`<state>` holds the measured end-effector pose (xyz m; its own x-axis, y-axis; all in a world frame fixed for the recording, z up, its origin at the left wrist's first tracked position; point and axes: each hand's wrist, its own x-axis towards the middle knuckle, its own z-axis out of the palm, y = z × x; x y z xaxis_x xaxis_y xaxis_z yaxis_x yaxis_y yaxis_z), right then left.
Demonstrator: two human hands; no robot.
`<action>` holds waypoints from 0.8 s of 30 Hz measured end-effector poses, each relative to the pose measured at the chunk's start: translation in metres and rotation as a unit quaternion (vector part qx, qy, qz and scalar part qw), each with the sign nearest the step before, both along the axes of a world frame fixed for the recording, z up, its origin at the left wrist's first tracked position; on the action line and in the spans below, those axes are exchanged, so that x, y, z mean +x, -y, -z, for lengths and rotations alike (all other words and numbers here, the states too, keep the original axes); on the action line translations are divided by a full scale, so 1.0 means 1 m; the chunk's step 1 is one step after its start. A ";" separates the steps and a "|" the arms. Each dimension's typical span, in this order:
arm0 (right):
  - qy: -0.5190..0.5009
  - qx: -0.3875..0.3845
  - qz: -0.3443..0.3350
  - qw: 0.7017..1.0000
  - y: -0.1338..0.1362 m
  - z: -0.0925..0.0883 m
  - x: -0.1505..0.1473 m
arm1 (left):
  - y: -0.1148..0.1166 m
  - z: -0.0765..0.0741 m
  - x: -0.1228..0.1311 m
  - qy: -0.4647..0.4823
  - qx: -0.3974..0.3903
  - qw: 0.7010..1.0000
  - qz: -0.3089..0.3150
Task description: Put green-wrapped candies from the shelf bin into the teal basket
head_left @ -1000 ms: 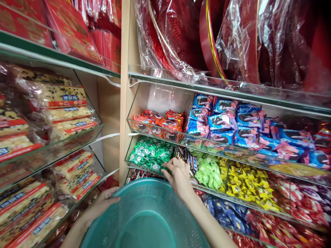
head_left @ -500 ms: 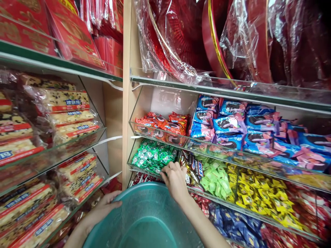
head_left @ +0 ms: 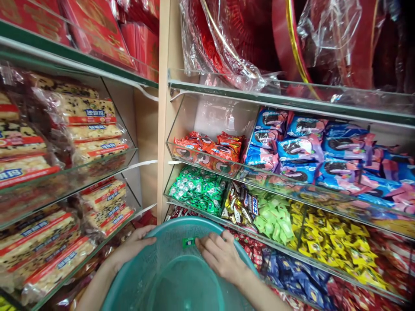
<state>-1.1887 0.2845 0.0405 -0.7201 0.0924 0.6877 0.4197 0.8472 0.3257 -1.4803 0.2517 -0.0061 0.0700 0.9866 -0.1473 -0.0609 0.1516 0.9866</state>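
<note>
1 green candy (head_left: 188, 242) inside the basket (head_left: 168, 270)
The left hand (head_left: 132, 248) is gripping its rim; the right hand (head_left: 220, 257) is curling by the candy, grip unclear. Tipping could be spilling it.

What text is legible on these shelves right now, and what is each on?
No text reads clearly.
Pale cake packs: blue labels with characters, too blurred.
Blue biscuit packs: print unreadable.
Dark bars: white lettering, too small.
Green sweets: print too small.
Red boxes: gold motifs, blurred.
</note>
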 end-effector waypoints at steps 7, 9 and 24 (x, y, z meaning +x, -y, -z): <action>0.054 -0.056 0.038 0.996 -0.013 0.018 -0.006 | -0.001 -0.001 0.002 0.016 -0.016 1.000 0.000; 0.112 -0.091 0.063 0.988 -0.021 0.029 -0.012 | -0.001 -0.001 0.002 0.015 -0.006 1.000 0.004; 0.275 -0.088 0.022 0.957 -0.043 0.120 -0.038 | -0.002 0.003 0.000 0.012 -0.011 1.000 0.002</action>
<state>-1.2264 0.3276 -0.0795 -0.9614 0.2109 0.1768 0.2628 0.8945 0.3616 -1.4807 0.2536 -0.0093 0.0780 0.9829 -0.1668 -0.0835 0.1731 0.9814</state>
